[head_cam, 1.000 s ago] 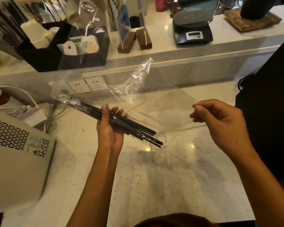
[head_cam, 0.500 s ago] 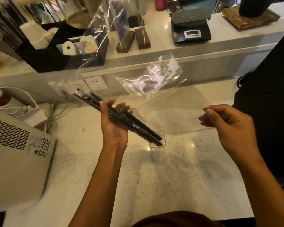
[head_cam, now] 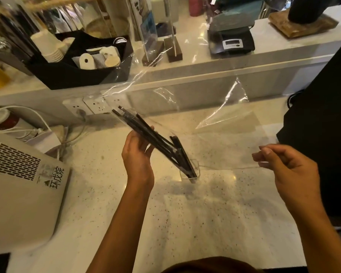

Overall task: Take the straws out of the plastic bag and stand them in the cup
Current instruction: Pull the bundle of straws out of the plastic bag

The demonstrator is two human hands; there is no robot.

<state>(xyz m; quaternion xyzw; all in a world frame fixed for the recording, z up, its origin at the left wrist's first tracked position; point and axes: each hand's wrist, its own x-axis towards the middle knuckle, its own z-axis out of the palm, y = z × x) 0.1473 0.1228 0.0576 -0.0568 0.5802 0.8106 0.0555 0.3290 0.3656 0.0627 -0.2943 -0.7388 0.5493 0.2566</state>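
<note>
My left hand (head_cam: 138, 154) grips a bundle of black straws (head_cam: 156, 140) near its middle. The bundle slants down to the right, and its lower ends sit inside a small clear cup (head_cam: 192, 171) on the speckled counter. Its upper ends point toward the wall sockets. A clear plastic bag (head_cam: 224, 123) spreads wide above the counter, from the straws' upper ends across to my right hand (head_cam: 283, 166), which pinches the bag's edge. The film is nearly invisible, so I cannot tell how much of the straws it still covers.
A beige machine (head_cam: 24, 186) fills the left of the counter (head_cam: 205, 223). Wall sockets (head_cam: 91, 105) and white cables lie behind my left hand. The raised shelf holds a black caddy (head_cam: 77, 71) with paper cups, wooden sign stands and a black scale (head_cam: 232, 42). A dark shape (head_cam: 323, 115) stands at right.
My left hand tilted the straws steeper and lowered their ends into the cup. The bag spread wider and higher. My right hand stayed right, still pinching the film.
</note>
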